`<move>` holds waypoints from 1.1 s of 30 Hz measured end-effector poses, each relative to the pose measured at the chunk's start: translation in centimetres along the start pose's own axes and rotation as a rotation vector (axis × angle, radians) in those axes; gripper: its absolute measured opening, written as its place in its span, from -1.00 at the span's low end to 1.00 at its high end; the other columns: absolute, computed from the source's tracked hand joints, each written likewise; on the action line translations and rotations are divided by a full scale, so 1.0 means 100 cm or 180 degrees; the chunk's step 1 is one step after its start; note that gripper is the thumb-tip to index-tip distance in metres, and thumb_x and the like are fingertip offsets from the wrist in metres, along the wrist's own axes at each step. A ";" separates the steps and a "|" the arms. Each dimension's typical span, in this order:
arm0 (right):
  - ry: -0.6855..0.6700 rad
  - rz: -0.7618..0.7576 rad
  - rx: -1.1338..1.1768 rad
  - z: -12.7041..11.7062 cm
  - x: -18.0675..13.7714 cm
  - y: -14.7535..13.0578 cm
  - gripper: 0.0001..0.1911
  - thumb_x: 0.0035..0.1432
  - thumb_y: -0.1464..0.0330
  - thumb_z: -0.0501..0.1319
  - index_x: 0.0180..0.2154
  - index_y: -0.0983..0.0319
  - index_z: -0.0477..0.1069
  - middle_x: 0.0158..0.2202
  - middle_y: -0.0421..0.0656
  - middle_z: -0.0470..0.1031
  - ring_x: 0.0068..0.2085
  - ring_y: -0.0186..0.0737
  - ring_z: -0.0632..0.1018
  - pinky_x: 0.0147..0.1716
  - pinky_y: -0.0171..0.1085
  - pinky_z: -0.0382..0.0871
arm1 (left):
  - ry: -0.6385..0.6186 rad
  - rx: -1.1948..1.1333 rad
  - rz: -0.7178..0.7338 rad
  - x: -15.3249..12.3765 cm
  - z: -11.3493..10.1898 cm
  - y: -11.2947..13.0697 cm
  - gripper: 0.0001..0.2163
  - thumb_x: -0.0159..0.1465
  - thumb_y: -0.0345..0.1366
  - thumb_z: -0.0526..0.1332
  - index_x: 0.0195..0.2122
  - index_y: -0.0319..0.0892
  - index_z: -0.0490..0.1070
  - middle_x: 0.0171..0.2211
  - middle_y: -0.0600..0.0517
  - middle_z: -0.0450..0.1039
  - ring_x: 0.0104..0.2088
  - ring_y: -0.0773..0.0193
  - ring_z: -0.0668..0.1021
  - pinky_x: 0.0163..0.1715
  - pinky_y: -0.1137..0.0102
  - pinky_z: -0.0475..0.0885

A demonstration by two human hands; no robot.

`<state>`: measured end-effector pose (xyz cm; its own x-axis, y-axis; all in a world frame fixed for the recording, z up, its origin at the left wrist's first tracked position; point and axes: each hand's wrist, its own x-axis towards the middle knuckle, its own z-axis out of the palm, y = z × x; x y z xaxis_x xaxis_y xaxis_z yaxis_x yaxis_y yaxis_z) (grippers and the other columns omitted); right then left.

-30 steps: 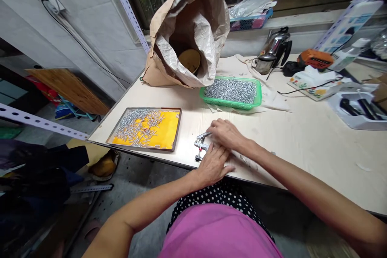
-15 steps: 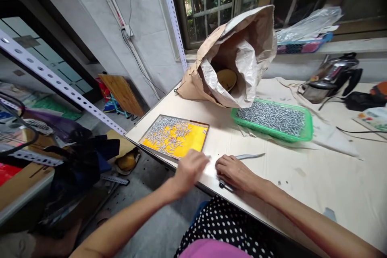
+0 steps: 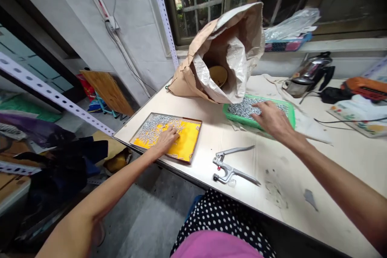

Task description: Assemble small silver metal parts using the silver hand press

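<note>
My left hand (image 3: 167,140) reaches into the shallow tray (image 3: 197,129), its fingers bunched on the yellow base among small silvery metal pins (image 3: 159,123). What the fingertips pinch, if anything, is too small to make out. Over the right part of the green plastic basket (image 3: 290,117) is my right hand (image 3: 270,117), fingers apart and bent toward a heap of similar small metal pieces (image 3: 242,109). Between the two hands, grey pliers (image 3: 228,167) with a spring and a red part lie on the table with their handles spread; neither hand touches them.
A large open paper sack (image 3: 184,76) lies behind the tray, a round yellowish bowl (image 3: 218,75) inside. Toward the back right stand a metal kettle (image 3: 316,70) and an orange tool (image 3: 365,88). A grey scrap (image 3: 310,198) lies on the table (image 3: 205,181) at right.
My left hand has moved left from the tray's near edge onto the pins. My right hand has left the pliers, now fully visible, and moved to the green basket. The view has shifted right.
</note>
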<state>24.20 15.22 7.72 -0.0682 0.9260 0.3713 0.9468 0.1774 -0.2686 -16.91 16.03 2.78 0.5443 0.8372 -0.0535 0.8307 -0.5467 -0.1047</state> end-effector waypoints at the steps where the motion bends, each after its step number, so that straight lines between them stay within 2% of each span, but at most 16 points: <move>1: -0.0173 -0.0092 0.0075 0.005 -0.014 -0.002 -0.67 0.26 0.29 0.13 0.01 0.28 0.43 -0.08 0.06 0.45 -0.22 -0.09 0.52 -0.20 -0.15 0.37 | -0.0015 -0.0003 0.0042 0.002 0.002 -0.003 -0.84 0.33 -0.43 0.12 -0.24 -0.18 0.50 -0.24 -0.11 0.42 -0.13 0.10 0.36 -0.25 0.34 0.27; 3: -0.0630 -0.0362 0.0376 0.015 -0.050 -0.016 -0.72 0.29 0.30 0.10 -0.05 0.26 0.46 -0.12 0.00 0.47 -0.20 -0.13 0.52 -0.19 -0.20 0.37 | -0.0044 0.0008 0.0116 0.007 0.005 -0.009 -0.84 0.32 -0.45 0.11 -0.27 -0.20 0.49 -0.24 -0.13 0.44 -0.13 0.10 0.37 -0.23 0.34 0.29; 6: -0.1366 -0.0410 0.0569 0.024 -0.103 -0.045 -0.74 0.32 0.29 0.09 -0.08 0.23 0.47 -0.14 -0.06 0.47 -0.22 -0.19 0.53 -0.21 -0.26 0.36 | 0.0121 -0.0167 0.0112 0.013 0.002 -0.009 -0.84 0.30 -0.45 0.12 -0.34 -0.22 0.49 -0.25 -0.14 0.47 -0.13 0.09 0.41 -0.20 0.32 0.32; 8: -0.1760 -0.0306 0.0470 0.026 -0.127 -0.061 -0.77 0.31 0.29 0.10 -0.11 0.20 0.47 -0.13 -0.08 0.45 -0.24 -0.21 0.53 -0.26 -0.28 0.35 | 0.0404 -0.0615 0.0011 0.013 -0.006 0.006 -0.86 0.30 -0.40 0.15 -0.34 -0.20 0.50 -0.28 -0.11 0.50 -0.16 0.11 0.45 -0.17 0.30 0.35; 10: -0.1939 -0.0175 0.0294 0.026 -0.139 -0.069 -0.79 0.32 0.31 0.09 -0.14 0.20 0.47 -0.13 -0.09 0.45 -0.23 -0.21 0.53 -0.29 -0.28 0.32 | 0.0631 -0.1313 -0.0140 0.008 -0.017 0.036 -0.87 0.29 -0.34 0.18 -0.31 -0.17 0.52 -0.29 -0.06 0.54 -0.21 0.16 0.50 -0.16 0.31 0.37; 12: -0.1935 -0.0112 0.0133 0.027 -0.144 -0.071 -0.79 0.34 0.32 0.06 -0.16 0.21 0.45 -0.14 -0.08 0.45 -0.19 -0.19 0.52 -0.27 -0.29 0.30 | 0.0588 -0.2136 -0.0280 0.000 -0.025 0.075 -0.87 0.28 -0.29 0.20 -0.29 -0.15 0.54 -0.30 -0.01 0.57 -0.28 0.21 0.54 -0.21 0.35 0.40; 14: -0.1875 -0.0131 0.0009 0.029 -0.145 -0.070 -0.80 0.36 0.32 0.05 -0.19 0.22 0.43 -0.16 -0.08 0.46 -0.16 -0.17 0.51 -0.26 -0.29 0.28 | 0.0351 -0.2792 -0.0390 -0.008 -0.026 0.113 -0.88 0.25 -0.27 0.23 -0.31 -0.14 0.55 -0.33 0.01 0.59 -0.33 0.23 0.56 -0.26 0.37 0.42; 16: -0.1832 -0.0181 -0.0081 0.033 -0.146 -0.068 -0.81 0.36 0.31 0.05 -0.20 0.22 0.41 -0.17 -0.07 0.47 -0.16 -0.17 0.50 -0.27 -0.28 0.26 | 0.0150 -0.3024 -0.0460 -0.013 -0.019 0.141 -0.90 0.23 -0.29 0.25 -0.33 -0.15 0.56 -0.35 0.01 0.60 -0.33 0.23 0.57 -0.28 0.38 0.42; 18: -0.1765 -0.0215 -0.0122 0.036 -0.148 -0.067 -0.81 0.36 0.31 0.05 -0.20 0.22 0.40 -0.16 -0.08 0.47 -0.16 -0.17 0.50 -0.28 -0.28 0.25 | 0.0109 -0.2870 -0.0425 -0.015 -0.008 0.155 -0.92 0.23 -0.33 0.25 -0.34 -0.16 0.54 -0.34 0.00 0.58 -0.33 0.23 0.56 -0.28 0.38 0.42; 24: -0.1651 -0.0169 -0.0122 0.038 -0.153 -0.067 -0.81 0.36 0.29 0.07 -0.19 0.22 0.41 -0.15 -0.06 0.47 -0.16 -0.16 0.49 -0.30 -0.26 0.24 | 0.0204 -0.1718 0.0251 -0.022 0.019 0.149 -0.84 0.34 -0.36 0.13 -0.24 -0.22 0.51 -0.27 -0.08 0.46 -0.22 0.19 0.51 -0.17 0.33 0.42; 28: -0.1572 -0.0160 -0.0064 0.038 -0.154 -0.066 -0.82 0.35 0.31 0.08 -0.18 0.23 0.41 -0.15 -0.05 0.47 -0.15 -0.14 0.49 -0.31 -0.25 0.23 | 0.0072 -0.1206 0.0315 -0.029 0.021 0.146 -0.78 0.38 -0.39 0.03 -0.20 -0.21 0.49 -0.25 -0.09 0.42 -0.20 0.17 0.48 -0.15 0.31 0.41; 31: -0.1584 -0.0161 -0.0017 0.037 -0.153 -0.066 -0.83 0.34 0.31 0.10 -0.18 0.24 0.42 -0.15 -0.05 0.47 -0.16 -0.14 0.49 -0.31 -0.24 0.24 | 0.0069 -0.1366 0.0183 -0.028 0.017 0.148 -0.79 0.34 -0.41 0.05 -0.27 -0.18 0.49 -0.27 -0.06 0.43 -0.21 0.19 0.48 -0.16 0.32 0.40; 33: -0.1625 -0.0145 -0.0035 0.037 -0.152 -0.067 -0.83 0.34 0.32 0.10 -0.17 0.23 0.42 -0.14 -0.05 0.47 -0.16 -0.14 0.49 -0.32 -0.24 0.24 | 0.0036 -0.1959 -0.0119 -0.022 0.013 0.151 -0.84 0.30 -0.36 0.12 -0.31 -0.18 0.50 -0.33 -0.03 0.47 -0.27 0.21 0.50 -0.21 0.35 0.42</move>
<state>17.75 1.16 0.56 -0.2519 0.9626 -0.0997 0.9423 0.2205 -0.2518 -5.72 5.92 0.05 0.5119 0.8576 -0.0499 0.7625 -0.4268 0.4862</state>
